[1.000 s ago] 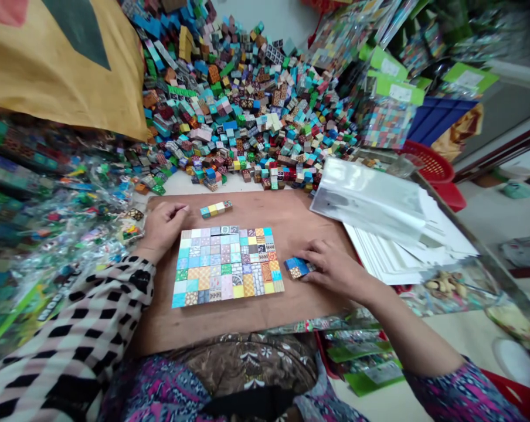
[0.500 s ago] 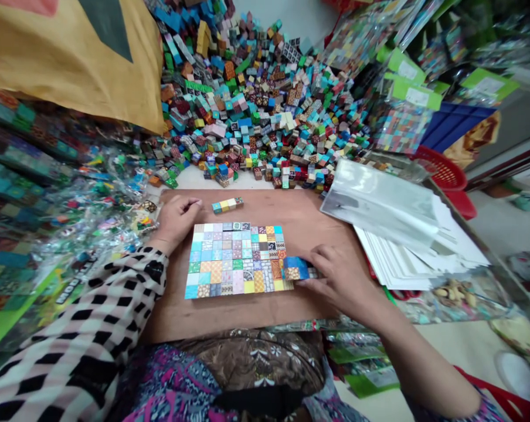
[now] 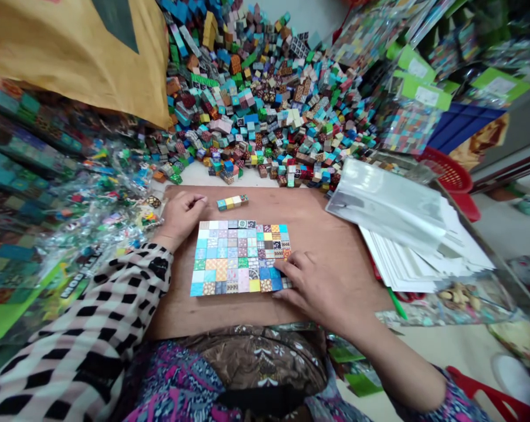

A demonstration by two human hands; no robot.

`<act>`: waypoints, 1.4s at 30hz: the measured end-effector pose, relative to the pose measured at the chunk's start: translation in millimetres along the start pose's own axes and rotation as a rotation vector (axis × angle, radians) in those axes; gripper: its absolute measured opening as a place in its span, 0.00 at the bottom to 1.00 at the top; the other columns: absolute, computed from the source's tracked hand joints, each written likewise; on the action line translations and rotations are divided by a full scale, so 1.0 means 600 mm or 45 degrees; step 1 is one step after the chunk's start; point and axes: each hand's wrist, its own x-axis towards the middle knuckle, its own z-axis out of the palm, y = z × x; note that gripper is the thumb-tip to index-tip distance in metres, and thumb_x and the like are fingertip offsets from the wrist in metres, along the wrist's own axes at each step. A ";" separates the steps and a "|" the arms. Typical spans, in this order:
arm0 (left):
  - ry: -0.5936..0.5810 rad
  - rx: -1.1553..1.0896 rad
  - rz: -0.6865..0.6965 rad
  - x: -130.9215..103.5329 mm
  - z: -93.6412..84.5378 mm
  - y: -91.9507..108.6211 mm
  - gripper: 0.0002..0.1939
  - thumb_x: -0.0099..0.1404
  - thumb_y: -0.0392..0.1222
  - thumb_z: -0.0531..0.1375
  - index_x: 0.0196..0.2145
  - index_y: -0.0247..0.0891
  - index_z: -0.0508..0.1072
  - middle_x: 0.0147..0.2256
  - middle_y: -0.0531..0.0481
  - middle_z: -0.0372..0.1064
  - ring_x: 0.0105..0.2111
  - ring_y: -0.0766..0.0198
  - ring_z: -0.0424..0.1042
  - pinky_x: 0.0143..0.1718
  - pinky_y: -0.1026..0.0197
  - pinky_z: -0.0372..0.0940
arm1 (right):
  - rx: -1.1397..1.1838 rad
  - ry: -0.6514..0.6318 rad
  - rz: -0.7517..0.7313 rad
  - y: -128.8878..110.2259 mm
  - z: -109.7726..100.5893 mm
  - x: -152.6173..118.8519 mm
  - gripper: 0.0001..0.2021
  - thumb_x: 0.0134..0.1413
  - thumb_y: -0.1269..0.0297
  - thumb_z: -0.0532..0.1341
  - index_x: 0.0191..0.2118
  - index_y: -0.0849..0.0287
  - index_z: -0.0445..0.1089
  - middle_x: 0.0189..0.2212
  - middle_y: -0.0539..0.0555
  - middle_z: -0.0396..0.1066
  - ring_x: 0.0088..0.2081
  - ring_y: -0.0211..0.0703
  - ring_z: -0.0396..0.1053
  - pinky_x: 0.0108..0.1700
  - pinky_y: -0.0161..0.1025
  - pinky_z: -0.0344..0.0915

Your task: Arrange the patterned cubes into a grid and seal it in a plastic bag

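**While the left hand (image 3: 181,214) lies closed at the block panel's far left corner, the right hand (image 3: 309,281) grips a blue block piece (image 3: 267,274) at the panel's near right part.**

Heap of blocks (image 3: 265,105): largest item, mixed colours, spread behind the work area. Yellow cloth (image 3: 71,64) hangs at upper left, beside the heap. Wooden board (image 3: 326,228) lies flat in front of the heap, brown, mostly bare on its right side.

White sheets (image 3: 392,264) fanned in a stack over the board's right edge; clear plastic sleeves (image 3: 379,193) lie on top of them, slanted.

Block panel (image 3: 230,252): on the board, left of its middle, made of small patterned squares in rows. A dark slit shows under part of its far row.

Right hand: palm down, thumb and fingers narrowed around the blue block piece, which hides squares of the panel. Contact between piece and panel: cannot tell. Left hand: fingers curled in, thumb against forefinger, no item visible in it; on the board's left side.

Short block row (image 3: 233,203): on the board just beyond the panel, near the left fingertips, apart from both. Blue, yellow and pale squares noted.
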 end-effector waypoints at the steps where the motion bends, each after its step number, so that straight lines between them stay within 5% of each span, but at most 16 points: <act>1: -0.001 -0.002 0.000 0.000 0.000 0.000 0.18 0.63 0.51 0.55 0.35 0.37 0.80 0.34 0.47 0.74 0.38 0.58 0.72 0.42 0.57 0.65 | 0.012 0.008 0.003 -0.001 0.002 -0.001 0.21 0.58 0.59 0.66 0.55 0.60 0.69 0.45 0.62 0.69 0.44 0.57 0.69 0.44 0.53 0.71; 7: -0.009 -0.011 -0.016 -0.001 -0.001 0.004 0.17 0.63 0.50 0.55 0.35 0.37 0.80 0.34 0.46 0.75 0.37 0.57 0.72 0.42 0.57 0.65 | 0.268 0.162 0.121 0.031 -0.011 -0.021 0.29 0.59 0.50 0.64 0.62 0.58 0.62 0.54 0.64 0.66 0.53 0.59 0.67 0.53 0.56 0.69; 12: -0.003 -0.020 0.011 -0.001 -0.002 0.004 0.19 0.63 0.52 0.55 0.35 0.36 0.80 0.34 0.45 0.75 0.37 0.56 0.72 0.42 0.56 0.65 | 0.541 0.278 0.375 0.072 -0.014 -0.055 0.29 0.61 0.42 0.58 0.62 0.52 0.63 0.55 0.63 0.66 0.53 0.57 0.68 0.50 0.56 0.72; 16: -0.013 -0.017 0.022 0.000 -0.001 -0.001 0.20 0.63 0.53 0.55 0.35 0.37 0.80 0.33 0.46 0.75 0.38 0.55 0.72 0.44 0.54 0.66 | 0.847 0.349 0.470 0.054 0.045 -0.066 0.30 0.67 0.43 0.49 0.69 0.49 0.52 0.66 0.61 0.58 0.66 0.56 0.56 0.66 0.63 0.55; 21: 0.044 -0.318 -0.184 -0.009 -0.017 0.017 0.17 0.60 0.50 0.58 0.40 0.36 0.78 0.41 0.45 0.77 0.44 0.53 0.74 0.53 0.49 0.66 | 1.180 0.548 0.529 0.016 0.124 -0.046 0.32 0.70 0.48 0.33 0.74 0.51 0.26 0.74 0.57 0.34 0.72 0.48 0.41 0.68 0.54 0.54; 25: 0.143 -0.461 -0.313 -0.060 -0.048 0.073 0.18 0.62 0.50 0.60 0.46 0.37 0.75 0.46 0.44 0.76 0.48 0.51 0.74 0.57 0.45 0.65 | 1.123 0.614 0.508 0.019 0.141 -0.025 0.31 0.70 0.53 0.30 0.73 0.55 0.22 0.74 0.61 0.33 0.72 0.49 0.40 0.67 0.57 0.54; 31: 0.018 -0.659 -0.450 -0.182 -0.062 0.146 0.27 0.63 0.50 0.61 0.59 0.48 0.65 0.62 0.48 0.64 0.63 0.51 0.63 0.66 0.45 0.58 | 1.096 0.562 0.485 0.026 0.137 -0.004 0.29 0.71 0.55 0.31 0.73 0.52 0.20 0.74 0.61 0.33 0.72 0.47 0.39 0.67 0.56 0.55; 35: -0.162 -0.726 -0.472 -0.219 -0.046 0.142 0.34 0.63 0.49 0.61 0.64 0.49 0.56 0.69 0.48 0.51 0.69 0.52 0.49 0.70 0.45 0.47 | 0.979 0.464 0.503 0.017 0.127 -0.001 0.30 0.72 0.53 0.35 0.73 0.51 0.21 0.74 0.61 0.34 0.72 0.49 0.40 0.67 0.57 0.55; 42: -0.230 -0.667 -0.539 -0.219 -0.038 0.122 0.39 0.62 0.52 0.61 0.66 0.43 0.51 0.69 0.42 0.48 0.69 0.50 0.48 0.70 0.43 0.43 | 0.904 0.353 0.480 0.003 0.108 0.002 0.32 0.72 0.52 0.39 0.73 0.48 0.21 0.73 0.59 0.38 0.72 0.53 0.39 0.68 0.59 0.52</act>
